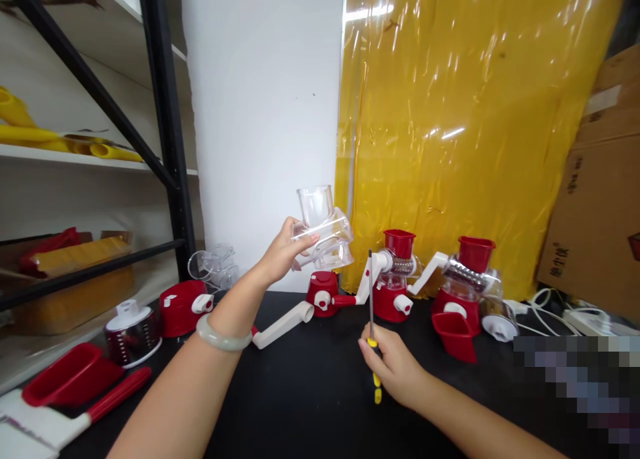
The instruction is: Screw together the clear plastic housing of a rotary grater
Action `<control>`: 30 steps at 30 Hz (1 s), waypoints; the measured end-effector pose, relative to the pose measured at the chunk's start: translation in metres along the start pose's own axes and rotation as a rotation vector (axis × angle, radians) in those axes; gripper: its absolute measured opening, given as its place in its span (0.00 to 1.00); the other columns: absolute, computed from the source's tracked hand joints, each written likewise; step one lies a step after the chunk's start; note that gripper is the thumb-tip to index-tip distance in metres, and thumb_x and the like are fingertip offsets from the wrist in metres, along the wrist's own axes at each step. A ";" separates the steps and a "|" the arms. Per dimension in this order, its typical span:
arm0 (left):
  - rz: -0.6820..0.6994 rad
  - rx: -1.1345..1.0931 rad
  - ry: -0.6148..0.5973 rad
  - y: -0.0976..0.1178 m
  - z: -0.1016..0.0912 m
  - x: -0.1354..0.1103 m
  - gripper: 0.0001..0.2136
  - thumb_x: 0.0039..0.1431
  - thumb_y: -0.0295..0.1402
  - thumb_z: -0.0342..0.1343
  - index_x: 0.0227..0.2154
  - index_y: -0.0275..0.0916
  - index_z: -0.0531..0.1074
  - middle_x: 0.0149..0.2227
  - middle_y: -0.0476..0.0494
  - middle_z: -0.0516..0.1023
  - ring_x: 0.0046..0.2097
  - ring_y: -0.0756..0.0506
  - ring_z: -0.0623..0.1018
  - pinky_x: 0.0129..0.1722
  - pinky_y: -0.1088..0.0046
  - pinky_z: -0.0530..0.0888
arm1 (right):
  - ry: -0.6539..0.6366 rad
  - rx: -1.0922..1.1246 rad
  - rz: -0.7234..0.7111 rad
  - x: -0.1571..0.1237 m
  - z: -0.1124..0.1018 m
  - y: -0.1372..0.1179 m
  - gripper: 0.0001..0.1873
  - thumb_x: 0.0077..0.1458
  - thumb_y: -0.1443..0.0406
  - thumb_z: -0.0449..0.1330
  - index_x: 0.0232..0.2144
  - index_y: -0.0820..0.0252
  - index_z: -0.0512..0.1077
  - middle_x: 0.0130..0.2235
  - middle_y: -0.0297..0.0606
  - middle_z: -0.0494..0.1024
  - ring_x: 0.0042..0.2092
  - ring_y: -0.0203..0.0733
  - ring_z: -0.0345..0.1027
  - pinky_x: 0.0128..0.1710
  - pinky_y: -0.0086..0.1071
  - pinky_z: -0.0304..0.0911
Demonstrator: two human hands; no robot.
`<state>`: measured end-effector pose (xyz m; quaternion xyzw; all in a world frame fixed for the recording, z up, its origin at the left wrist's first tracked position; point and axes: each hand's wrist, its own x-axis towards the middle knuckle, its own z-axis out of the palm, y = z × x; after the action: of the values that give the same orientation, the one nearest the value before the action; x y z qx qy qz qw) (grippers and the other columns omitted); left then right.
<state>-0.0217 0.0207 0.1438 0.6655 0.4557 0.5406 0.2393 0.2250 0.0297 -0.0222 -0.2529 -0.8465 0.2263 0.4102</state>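
My left hand [283,253] is raised above the black table [310,392], its fingers closed round a clear plastic grater housing [323,229] with an open chute on top. A pale bangle sits on that wrist. My right hand [393,369] is lower and nearer, gripping a screwdriver [371,299] with a yellow handle, its dark shaft pointing straight up. Below the housing stands a red base [323,292] with a white crank handle [283,325] lying beside it.
Two assembled red and clear rotary graters [395,279] [467,279] stand at the back by a yellow plastic sheet. At left lie a drum blade [131,332], a red base [183,307], a clear housing [215,265] and red pushers [70,379]. Cardboard boxes and white cables are at right.
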 end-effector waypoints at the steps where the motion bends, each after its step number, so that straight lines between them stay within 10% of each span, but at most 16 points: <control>1: 0.004 -0.005 0.007 0.002 -0.003 -0.001 0.25 0.48 0.52 0.61 0.40 0.42 0.58 0.42 0.47 0.67 0.36 0.46 0.74 0.19 0.78 0.68 | -0.016 -0.010 -0.011 -0.001 0.001 0.000 0.14 0.64 0.59 0.51 0.26 0.55 0.61 0.26 0.29 0.65 0.27 0.36 0.59 0.30 0.30 0.56; 30: 0.077 0.009 -0.053 0.031 -0.004 -0.019 0.22 0.52 0.50 0.60 0.41 0.42 0.60 0.41 0.45 0.67 0.38 0.46 0.73 0.21 0.79 0.69 | -0.157 -0.202 0.005 -0.001 0.003 -0.009 0.09 0.61 0.62 0.50 0.27 0.54 0.58 0.28 0.33 0.66 0.29 0.40 0.63 0.31 0.32 0.57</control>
<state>-0.0141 -0.0109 0.1609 0.6977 0.4257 0.5295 0.2273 0.2209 0.0214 -0.0187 -0.2765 -0.8939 0.1599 0.3147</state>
